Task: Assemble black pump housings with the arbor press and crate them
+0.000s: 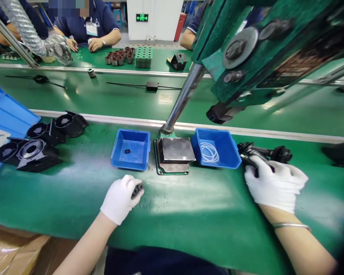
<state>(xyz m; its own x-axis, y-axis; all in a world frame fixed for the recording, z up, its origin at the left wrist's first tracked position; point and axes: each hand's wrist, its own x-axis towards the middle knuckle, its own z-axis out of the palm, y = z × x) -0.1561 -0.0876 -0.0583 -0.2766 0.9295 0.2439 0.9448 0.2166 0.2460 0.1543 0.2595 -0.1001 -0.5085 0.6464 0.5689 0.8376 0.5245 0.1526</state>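
1. Nearest the camera: a cardboard box [14, 248] at the lower left edge, below the green work surface [189, 206], with the person's two forearms reaching over the surface from the bottom of the frame
2. Left hand [120, 198]: white-gloved, resting on the work surface in front of the left blue bin [131, 149]. The fingers are curled together around a small black cylindrical part [137, 189], whose end protrudes past the fingertips
3. Right hand [273, 183]: white-gloved, with a metal bracelet [291, 226] on the wrist. The fingers are clamped over a black elongated tool [265, 153], which lies on the surface just right of the right blue bin [216, 148]; its far end projects beyond the hand
4. Left blue bin: holds one small dark piece near its centre
5. Right blue bin: holds a coil of white rings [209, 152]
6. Between the two bins: a dark metal plate [174, 151] on a green base, with a polished steel column [183, 99] rising from its rear to a green press head [260, 46] overhead
7. Left side of the surface: several black moulded housings [37, 147] in a group, beside a large blue tray [5, 114]
8. Far bench: other people in dark blue shirts, their hands near trays of small parts [129, 56]
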